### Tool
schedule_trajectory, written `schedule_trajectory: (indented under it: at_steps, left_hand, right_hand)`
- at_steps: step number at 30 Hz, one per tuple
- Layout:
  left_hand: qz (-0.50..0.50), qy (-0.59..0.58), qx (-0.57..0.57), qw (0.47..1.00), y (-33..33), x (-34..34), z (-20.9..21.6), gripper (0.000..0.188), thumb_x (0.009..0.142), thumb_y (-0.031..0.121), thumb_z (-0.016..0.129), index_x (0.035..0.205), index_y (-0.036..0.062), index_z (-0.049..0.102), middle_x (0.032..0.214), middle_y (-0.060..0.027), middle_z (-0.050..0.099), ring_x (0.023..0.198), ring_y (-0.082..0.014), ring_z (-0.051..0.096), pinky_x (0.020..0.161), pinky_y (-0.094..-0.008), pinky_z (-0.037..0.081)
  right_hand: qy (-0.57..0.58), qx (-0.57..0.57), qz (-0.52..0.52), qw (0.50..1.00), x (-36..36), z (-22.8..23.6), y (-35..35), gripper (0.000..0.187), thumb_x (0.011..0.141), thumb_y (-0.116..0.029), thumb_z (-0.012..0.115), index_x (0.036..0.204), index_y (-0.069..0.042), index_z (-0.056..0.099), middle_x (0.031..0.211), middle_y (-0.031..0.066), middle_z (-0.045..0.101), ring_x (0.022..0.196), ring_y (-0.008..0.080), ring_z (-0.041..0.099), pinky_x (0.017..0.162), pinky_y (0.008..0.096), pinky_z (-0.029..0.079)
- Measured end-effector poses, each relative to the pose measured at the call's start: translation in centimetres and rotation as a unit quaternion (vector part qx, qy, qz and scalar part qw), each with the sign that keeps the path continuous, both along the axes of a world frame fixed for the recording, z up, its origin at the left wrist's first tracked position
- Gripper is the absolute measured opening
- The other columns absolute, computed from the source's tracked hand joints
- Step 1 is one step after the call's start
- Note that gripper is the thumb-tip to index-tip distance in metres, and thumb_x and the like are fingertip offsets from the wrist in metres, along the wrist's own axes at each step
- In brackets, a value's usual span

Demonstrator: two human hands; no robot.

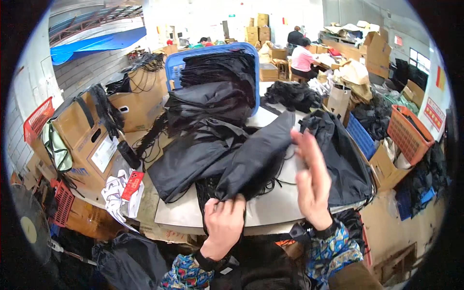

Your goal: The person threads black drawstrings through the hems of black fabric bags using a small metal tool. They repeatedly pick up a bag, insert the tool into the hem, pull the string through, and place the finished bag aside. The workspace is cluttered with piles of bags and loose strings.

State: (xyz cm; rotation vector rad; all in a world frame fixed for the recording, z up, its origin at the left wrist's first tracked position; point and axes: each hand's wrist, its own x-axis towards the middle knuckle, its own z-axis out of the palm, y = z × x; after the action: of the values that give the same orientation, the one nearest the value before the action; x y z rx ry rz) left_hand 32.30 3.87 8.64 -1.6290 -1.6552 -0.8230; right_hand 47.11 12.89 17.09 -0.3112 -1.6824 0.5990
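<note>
My left hand [224, 222] is closed on the lower edge of a black cloth bag [258, 154] near the table's front edge. The bag slants up to the right, toward my right hand [312, 181]. That hand is raised with its fingers stretched out, just beside the bag's far end; whether it touches the cloth I cannot tell. Another black bag [191, 162] lies to the left, partly under the first one. Thin black cords stick out around them. A larger heap of black cloth [338, 159] sits to the right of my right hand.
A blue plastic basket [257, 79] packed with folded black pieces stands behind the bags on the white table [181, 212]. At left are a cardboard box [82, 135] and a red phone-shaped item [133, 185]. An orange crate [408, 135] stands right. People sit farther back.
</note>
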Motion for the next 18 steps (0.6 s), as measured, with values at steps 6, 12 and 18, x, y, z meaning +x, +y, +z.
schedule_trajectory:
  at_steps: [6, 12, 18]
  left_hand:
    - [-0.103, 0.066, -0.062, 0.991, 2.6, 1.4, -4.5, 0.02, 0.068, 0.008, 0.058, 0.086, 0.0021, 0.064, 0.073, -0.0101, 0.058, 0.059, -0.0228, 0.055, 0.1, -0.0488, 0.038]
    - [0.065, 0.104, -0.168, 0.978, -0.3, -10.6, -8.0, 0.017, 0.071, 0.007, 0.054, 0.084, 0.0058, 0.066, 0.085, -0.0058, 0.063, 0.094, -0.0206, 0.057, 0.113, -0.0512, 0.016]
    - [0.017, -0.081, -0.221, 0.972, -1.5, -6.9, -8.5, 0.023, 0.067, 0.001, 0.057, 0.089, 0.0024, 0.062, 0.093, -0.0105, 0.06, 0.101, -0.0277, 0.051, 0.096, -0.0484, 0.029]
  right_hand:
    - [0.267, -0.098, -0.051, 0.957, 6.4, -3.3, 1.4, 0.024, 0.099, -0.02, 0.044, 0.093, 0.001, 0.053, 0.074, 0.0062, 0.06, 0.066, 0.0138, 0.056, 0.075, 0.0291, 0.049]
    - [0.396, -0.193, -0.208, 0.873, 40.6, -8.2, 5.7, 0.015, 0.098, -0.022, 0.044, 0.097, -0.008, 0.048, 0.061, -0.0059, 0.031, 0.047, 0.0052, 0.024, 0.041, 0.0223, 0.022]
    - [0.1, -0.534, -0.29, 0.788, 22.0, -10.9, -0.7, 0.016, 0.092, -0.021, 0.051, 0.095, -0.009, 0.062, 0.063, -0.0092, 0.041, 0.047, 0.0002, 0.032, 0.039, 0.017, 0.021]
